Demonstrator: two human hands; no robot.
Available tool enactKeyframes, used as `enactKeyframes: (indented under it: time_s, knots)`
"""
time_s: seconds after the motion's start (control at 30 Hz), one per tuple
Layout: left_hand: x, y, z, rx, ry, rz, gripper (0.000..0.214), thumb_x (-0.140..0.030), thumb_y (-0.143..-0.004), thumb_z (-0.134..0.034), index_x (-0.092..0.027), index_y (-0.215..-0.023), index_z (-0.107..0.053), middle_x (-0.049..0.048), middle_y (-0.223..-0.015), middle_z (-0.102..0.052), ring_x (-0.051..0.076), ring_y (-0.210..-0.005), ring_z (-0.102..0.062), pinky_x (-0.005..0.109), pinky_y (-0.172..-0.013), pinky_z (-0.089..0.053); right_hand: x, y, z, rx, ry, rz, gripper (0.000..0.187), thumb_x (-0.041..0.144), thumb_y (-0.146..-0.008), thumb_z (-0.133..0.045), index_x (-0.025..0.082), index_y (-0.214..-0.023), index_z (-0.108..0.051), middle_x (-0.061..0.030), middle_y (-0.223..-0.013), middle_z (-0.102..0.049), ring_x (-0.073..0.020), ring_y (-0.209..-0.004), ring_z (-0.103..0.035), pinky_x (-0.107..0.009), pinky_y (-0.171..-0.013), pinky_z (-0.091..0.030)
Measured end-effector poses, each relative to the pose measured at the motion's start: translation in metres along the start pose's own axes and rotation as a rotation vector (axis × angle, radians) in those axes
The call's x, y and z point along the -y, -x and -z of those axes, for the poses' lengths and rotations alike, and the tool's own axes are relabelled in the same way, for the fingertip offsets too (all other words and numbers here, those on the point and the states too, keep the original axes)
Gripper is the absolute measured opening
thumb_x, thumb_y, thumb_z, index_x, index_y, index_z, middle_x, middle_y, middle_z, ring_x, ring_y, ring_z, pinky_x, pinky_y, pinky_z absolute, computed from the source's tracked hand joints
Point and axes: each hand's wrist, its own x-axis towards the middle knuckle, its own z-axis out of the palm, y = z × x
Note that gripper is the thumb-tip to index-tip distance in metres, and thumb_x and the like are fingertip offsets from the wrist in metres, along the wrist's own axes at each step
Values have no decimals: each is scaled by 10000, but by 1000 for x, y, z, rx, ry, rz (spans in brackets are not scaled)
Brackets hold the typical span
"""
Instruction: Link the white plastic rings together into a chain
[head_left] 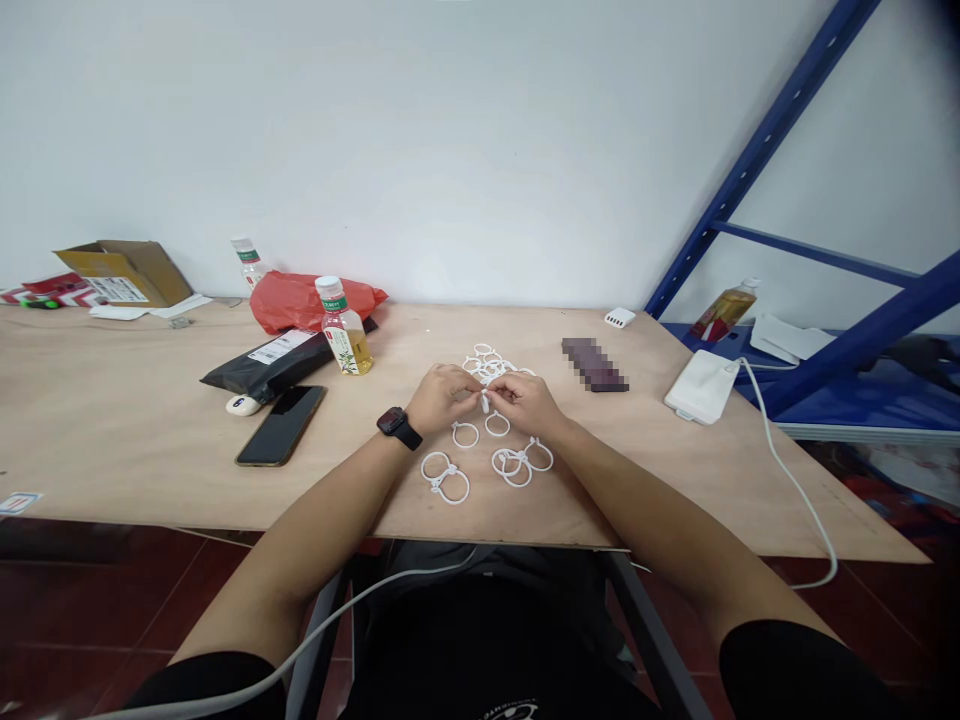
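Pinching a white plastic ring [485,402] between the left hand [442,398] and right hand [529,404], both hands together at the fingertips, ring mostly hidden by fingers. Loose heap of thin white rings [487,365] just beyond the grip, on a grainy plywood tabletop [112,420]. Single round rings [465,434] just below the grip, looped linked rings [444,478] nearer the body. Black smartwatch [399,428] on left wrist. Glossy black phone [282,425] well left of the grip, smooth white charger block [703,386] with cable well right.

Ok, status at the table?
Left hand and right hand pinching a white plastic piece together. More white plastic rings spread around them. Black phone off to the left.
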Motion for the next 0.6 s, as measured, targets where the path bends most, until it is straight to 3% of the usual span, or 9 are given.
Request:
enactKeyframes:
  time_s: [0.23,0.43,0.6]
  knots:
    - [3,-2,11,33,18,54,196,-277,-824,-634,-192,-985,-705,68,-969,-721,198,-908,-634,369,-884,-471,-4,-1,5,-45,170,43,173,273,-906,-522,221,-848,-676,-30,-782,-696,-155,-702,-612,-274,-661,-440]
    - [16,5,24,408,156,150,243,-153,-715,-632,-191,-932,-736,52,-964,-696,154,-813,-633,259,-736,-502,-13,-1,13,-15,363,-5,184,224,-898,-527,230,-1001,-680,-38,-878,-712,-175,-787,-638,-280,-687,-442]
    - [21,9,16,522,143,88,165,-165,-640,-685,-178,-798,-731,34,-856,-690,144,-764,-619,235,-723,-490,-12,-1,10,-10,248,-81,233,228,-861,-574,242,-1073,-667,-16,-885,-710,-161,-742,-638,-278,-686,-459]
